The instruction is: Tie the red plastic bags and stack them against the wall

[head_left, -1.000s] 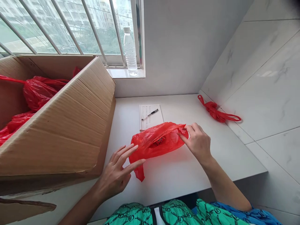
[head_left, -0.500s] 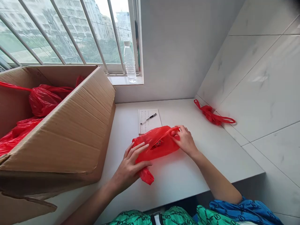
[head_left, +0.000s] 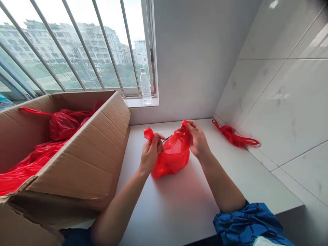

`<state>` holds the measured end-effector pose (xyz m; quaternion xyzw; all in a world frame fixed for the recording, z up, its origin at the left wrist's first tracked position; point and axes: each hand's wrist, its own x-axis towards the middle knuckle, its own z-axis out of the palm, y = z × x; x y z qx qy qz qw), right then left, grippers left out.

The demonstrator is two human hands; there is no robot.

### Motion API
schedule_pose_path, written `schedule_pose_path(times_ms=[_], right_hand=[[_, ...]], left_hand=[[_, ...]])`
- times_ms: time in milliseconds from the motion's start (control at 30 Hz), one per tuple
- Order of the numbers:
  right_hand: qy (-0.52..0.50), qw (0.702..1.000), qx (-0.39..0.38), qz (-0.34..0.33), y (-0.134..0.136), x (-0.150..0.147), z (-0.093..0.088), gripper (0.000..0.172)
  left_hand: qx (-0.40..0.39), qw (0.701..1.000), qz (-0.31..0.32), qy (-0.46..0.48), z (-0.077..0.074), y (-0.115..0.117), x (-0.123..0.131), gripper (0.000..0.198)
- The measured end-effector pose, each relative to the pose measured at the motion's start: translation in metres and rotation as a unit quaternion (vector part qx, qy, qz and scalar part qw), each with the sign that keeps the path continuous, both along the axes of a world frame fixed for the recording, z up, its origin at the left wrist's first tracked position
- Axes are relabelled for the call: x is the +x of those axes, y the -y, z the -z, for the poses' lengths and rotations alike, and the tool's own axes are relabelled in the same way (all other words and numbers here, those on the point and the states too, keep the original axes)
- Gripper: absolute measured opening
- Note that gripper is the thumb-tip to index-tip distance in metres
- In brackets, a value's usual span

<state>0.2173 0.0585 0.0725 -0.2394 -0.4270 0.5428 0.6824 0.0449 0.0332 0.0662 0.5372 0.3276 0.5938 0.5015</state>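
Observation:
Over the white table, a thin red plastic bag [head_left: 171, 162] hangs between my two hands, its body low and slack. My left hand [head_left: 151, 152] is closed on one gathered top corner, which sticks up above the thumb. On the other side, my right hand [head_left: 196, 138] grips the opposite upper part of the bag in its fingers. Behind the bag, only a little of a pen [head_left: 166, 139] shows, and the notebook is mostly hidden.
To the left stands a big open cardboard box [head_left: 84, 157] with several red plastic bags [head_left: 64, 128] inside. A knotted red bag [head_left: 234, 136] lies by the tiled wall on the right. A water bottle [head_left: 145, 87] stands on the sill of the barred window.
Both hands have lifted the red bag from lying flat; my left hand has gone from spread fingers to a closed grip on its corner. The camera view has tilted upward.

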Motion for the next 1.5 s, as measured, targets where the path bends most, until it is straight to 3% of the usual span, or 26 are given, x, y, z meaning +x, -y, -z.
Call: schedule_pose_path(times_ms=[167, 333, 400, 467, 533, 633, 700, 800, 867, 933, 1000, 1067, 1200, 1400, 1500], right_hand=[[0.120, 0.993, 0.001, -0.009, -0.003, -0.018, 0.017, 0.026], [0.273, 0.947, 0.122, -0.114, 0.011, -0.016, 0.011, 0.043], [0.320, 0.931, 0.148, -0.091, 0.012, -0.018, 0.012, 0.046], [0.340, 0.927, 0.146, -0.055, 0.010, -0.021, 0.016, 0.035], [0.321, 0.940, 0.112, -0.043, 0.006, -0.024, 0.021, 0.032], [0.250, 0.965, 0.026, -0.078, 0.002, -0.022, 0.026, 0.038], [0.215, 0.969, -0.004, -0.120, 0.002, -0.018, 0.026, 0.038], [0.253, 0.953, 0.032, -0.161, 0.003, -0.012, 0.023, 0.028], [0.322, 0.935, 0.079, -0.123, 0.005, -0.010, 0.022, 0.025], [0.394, 0.910, 0.126, -0.026, 0.006, -0.009, 0.022, 0.021], [0.446, 0.877, 0.164, 0.072, 0.006, -0.011, 0.024, 0.014], [0.473, 0.850, 0.194, 0.129, 0.007, -0.013, 0.026, 0.014], [0.504, 0.810, 0.244, 0.173, 0.011, -0.011, 0.026, 0.022], [0.615, 0.697, 0.282, 0.238, 0.013, 0.001, 0.022, 0.022], [0.625, 0.695, 0.279, 0.221, 0.020, 0.006, 0.024, 0.023]], left_hand=[[-0.006, 0.993, 0.093, -0.078, 0.011, -0.006, -0.002, 0.050], [0.013, 0.970, 0.077, -0.229, 0.015, -0.006, -0.010, 0.037], [0.031, 0.951, 0.062, -0.302, 0.014, -0.006, -0.012, 0.032], [0.019, 0.942, 0.080, -0.324, 0.012, -0.006, -0.015, 0.033], [-0.040, 0.950, 0.140, -0.278, 0.010, -0.007, -0.017, 0.032], [-0.158, 0.951, 0.218, -0.153, 0.007, -0.011, -0.023, 0.024], [-0.209, 0.947, 0.232, -0.075, 0.007, -0.015, -0.027, 0.021], [-0.232, 0.946, 0.226, 0.001, 0.009, -0.020, -0.030, 0.022], [-0.225, 0.955, 0.196, 0.013, 0.011, -0.021, -0.031, 0.025], [-0.208, 0.964, 0.164, -0.005, 0.011, -0.020, -0.030, 0.030], [-0.199, 0.966, 0.164, -0.034, 0.010, -0.018, -0.030, 0.038], [-0.199, 0.962, 0.180, -0.058, 0.009, -0.016, -0.029, 0.044], [-0.190, 0.962, 0.185, -0.069, 0.007, -0.012, -0.027, 0.046], [-0.131, 0.982, 0.100, -0.093, 0.007, -0.011, -0.026, 0.044], [-0.105, 0.988, 0.053, -0.104, 0.012, -0.014, -0.030, 0.041]])
